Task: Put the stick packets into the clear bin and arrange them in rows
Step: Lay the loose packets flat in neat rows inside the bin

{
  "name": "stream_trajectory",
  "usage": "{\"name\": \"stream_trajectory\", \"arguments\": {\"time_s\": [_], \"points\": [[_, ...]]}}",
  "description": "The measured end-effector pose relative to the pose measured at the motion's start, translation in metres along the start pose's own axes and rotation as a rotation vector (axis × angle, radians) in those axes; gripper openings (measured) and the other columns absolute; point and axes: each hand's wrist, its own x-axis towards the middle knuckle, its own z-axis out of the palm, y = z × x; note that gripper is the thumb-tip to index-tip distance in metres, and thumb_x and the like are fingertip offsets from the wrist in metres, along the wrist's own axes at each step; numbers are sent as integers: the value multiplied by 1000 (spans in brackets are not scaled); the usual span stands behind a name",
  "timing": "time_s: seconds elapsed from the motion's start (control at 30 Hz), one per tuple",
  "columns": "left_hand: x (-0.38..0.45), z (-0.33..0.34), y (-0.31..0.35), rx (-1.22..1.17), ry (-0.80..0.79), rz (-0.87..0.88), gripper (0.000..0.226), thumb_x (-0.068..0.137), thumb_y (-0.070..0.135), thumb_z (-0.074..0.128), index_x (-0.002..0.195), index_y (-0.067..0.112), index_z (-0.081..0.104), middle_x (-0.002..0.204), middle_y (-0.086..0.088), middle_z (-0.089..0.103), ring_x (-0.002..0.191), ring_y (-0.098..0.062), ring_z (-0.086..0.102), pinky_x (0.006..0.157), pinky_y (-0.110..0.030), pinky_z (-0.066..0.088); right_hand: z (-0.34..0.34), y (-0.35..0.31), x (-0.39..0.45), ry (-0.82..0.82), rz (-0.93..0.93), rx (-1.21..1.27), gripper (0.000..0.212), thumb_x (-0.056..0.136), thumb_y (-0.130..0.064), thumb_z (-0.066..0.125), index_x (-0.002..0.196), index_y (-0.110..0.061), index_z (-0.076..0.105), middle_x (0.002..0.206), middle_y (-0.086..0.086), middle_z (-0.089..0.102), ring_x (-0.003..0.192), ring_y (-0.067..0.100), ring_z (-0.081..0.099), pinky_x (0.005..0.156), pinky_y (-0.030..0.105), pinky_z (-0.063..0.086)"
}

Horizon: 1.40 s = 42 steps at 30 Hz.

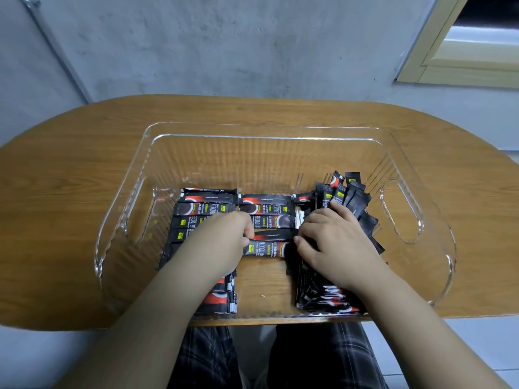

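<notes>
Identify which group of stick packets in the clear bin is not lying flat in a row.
The bundle of packets at the right of the clear bin, under the right hand: these stand tilted and fanned out, while the left and middle groups lie flat.
</notes>
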Motion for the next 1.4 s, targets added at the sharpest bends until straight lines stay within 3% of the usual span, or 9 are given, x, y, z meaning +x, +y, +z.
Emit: {"name": "stream_trajectory", "arguments": {"time_s": [0.13, 0.2, 0.37, 0.63, 0.83, 0.97, 1.1, 1.4], "points": [[1, 2, 3, -37, -29, 22, 22, 96, 20, 51, 115, 20, 61, 119, 1, 56, 112, -18, 52, 90, -24, 40, 0, -1, 1, 4, -7, -4, 61, 82, -49, 12, 88, -23, 67, 94, -12, 63, 110, 10, 50, 110, 29, 6], [-1, 4, -2, -64, 31, 41, 19, 92, 26, 59, 110, 23, 62, 112, 4, 52, 110, -17, 50, 87, -27, 40, 1, 0, 1, 9, -10, 8, 61, 81, -50, 12, 90, -26, 68, 94, -13, 63, 110, 11, 51, 110, 29, 6], [-3, 11, -3, 55, 82, 120, 43, 78, 49, 69, 113, 26, 62, 102, 8, 44, 109, -15, 40, 90, -30, 41, 0, -2, 0, -9, -23, 15, 66, 77, -53, 13, 98, -33, 72, 97, -13, 61, 112, 11, 49, 112, 31, 3], [10, 20, 17, 250, 148, 247, 30, 85, 37, 66, 110, 21, 64, 107, 2, 51, 107, -20, 41, 86, -34, 39, 5, -2, 0, 60, -12, 1, 53, 81, -45, 25, 81, -27, 75, 84, -10, 59, 100, 15, 55, 109, 30, 7], [11, 24, 18, 203, 185, 275, 30, 88, 35, 62, 112, 19, 59, 110, 2, 51, 109, -20, 43, 86, -34, 41, 4, -2, -1, 67, -2, 2, 44, 83, -40, 33, 79, -27, 74, 83, -11, 59, 97, 13, 55, 108, 28, 9], [10, 25, 21, -4, 93, 317, 25, 84, 38, 67, 103, 23, 62, 99, 6, 48, 107, -18, 43, 84, -32, 41, 6, -2, 0, 81, -5, 3, 46, 82, -41, 30, 78, -28, 74, 80, -12, 58, 95, 13, 55, 108, 30, 11], [15, 30, 34, 39, 6, 366, 30, 81, 38, 69, 93, 11, 61, 93, -2, 49, 101, -22, 45, 82, -35, 42, 6, -2, 0, 74, -3, 13, 50, 80, -41, 26, 77, -27, 74, 81, -11, 57, 96, 14, 54, 110, 32, 12], [15, 35, 39, 105, 92, 413, 32, 78, 37, 66, 93, 8, 61, 87, 0, 40, 97, -22, 46, 79, -37, 44, 5, -1, 0, 50, -2, 3, 58, 79, -39, 17, 81, -23, 74, 85, -9, 59, 99, 14, 52, 110, 31, 13]]}}
